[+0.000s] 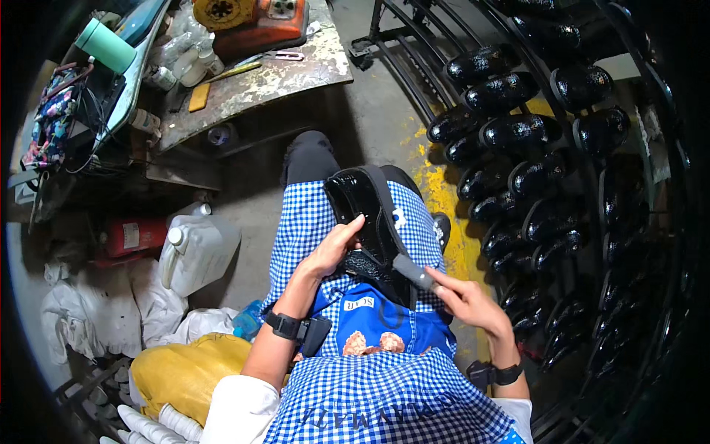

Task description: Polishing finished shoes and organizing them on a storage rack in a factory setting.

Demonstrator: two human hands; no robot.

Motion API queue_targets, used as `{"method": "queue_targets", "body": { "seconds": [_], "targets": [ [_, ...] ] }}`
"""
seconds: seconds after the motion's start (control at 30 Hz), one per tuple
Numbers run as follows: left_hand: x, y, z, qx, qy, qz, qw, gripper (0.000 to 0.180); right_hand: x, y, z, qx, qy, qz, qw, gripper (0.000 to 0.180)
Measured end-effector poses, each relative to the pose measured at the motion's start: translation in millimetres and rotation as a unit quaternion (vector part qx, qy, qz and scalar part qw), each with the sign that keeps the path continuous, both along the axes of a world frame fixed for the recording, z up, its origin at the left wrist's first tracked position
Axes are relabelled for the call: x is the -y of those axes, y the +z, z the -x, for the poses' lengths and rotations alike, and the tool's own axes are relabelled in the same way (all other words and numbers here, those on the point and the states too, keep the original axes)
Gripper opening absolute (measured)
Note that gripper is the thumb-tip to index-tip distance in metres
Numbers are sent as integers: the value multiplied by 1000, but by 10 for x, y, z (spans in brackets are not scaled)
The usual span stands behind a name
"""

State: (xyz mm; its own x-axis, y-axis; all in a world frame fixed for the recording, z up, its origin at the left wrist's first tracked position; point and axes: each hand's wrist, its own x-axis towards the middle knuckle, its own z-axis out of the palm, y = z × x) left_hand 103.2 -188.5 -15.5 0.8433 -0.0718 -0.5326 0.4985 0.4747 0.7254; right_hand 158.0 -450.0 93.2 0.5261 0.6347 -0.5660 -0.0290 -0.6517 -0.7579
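A glossy black shoe (362,214) lies across my lap, tilted on its side with its dark sole edge to the right. My left hand (336,248) grips it, thumb on the shiny upper and the other fingers hidden beneath. In my right hand (467,300) is a small grey tool with a rounded end (411,271), pinched between thumb and fingers. Its tip touches or nearly touches the sole edge at the near end of the shoe. I cannot make out the tool's exact kind. A blue-and-white checked apron (303,229) covers my lap.
Racks of glossy black shoes (536,177) stand along the right. At the upper left is a worn table (296,81) with an orange machine (274,33), jars and a yellow block (199,97). A white jug (203,251), a red container (133,238) and a yellow sack (188,370) sit left.
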Motion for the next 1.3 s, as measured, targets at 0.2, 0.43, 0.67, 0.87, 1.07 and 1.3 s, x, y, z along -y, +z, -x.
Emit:
{"method": "queue_targets", "body": {
  "seconds": [0.2,0.43,0.67,0.87,1.07,1.3],
  "targets": [
    [-31,-28,-35,-16,-36,52,998,47,-647,-272,-352,160,-96,-45,981,37],
    [-31,213,7,27,46,-36,998,31,-47,-680,-197,46,-344,-196,917,24],
    [128,348,-158,48,89,-209,973,25,157,-451,215,149,-232,-204,939,52],
    [676,942,-520,122,46,-157,979,19,304,-125,388,336,-199,-32,920,89],
    [1749,1230,-737,338,-209,-275,876,37,1370,-660,835,327,-510,-176,776,65],
    [1730,503,-808,188,-386,-228,874,38,2366,-1073,1314,291,-821,-156,466,48]
  ]
}}
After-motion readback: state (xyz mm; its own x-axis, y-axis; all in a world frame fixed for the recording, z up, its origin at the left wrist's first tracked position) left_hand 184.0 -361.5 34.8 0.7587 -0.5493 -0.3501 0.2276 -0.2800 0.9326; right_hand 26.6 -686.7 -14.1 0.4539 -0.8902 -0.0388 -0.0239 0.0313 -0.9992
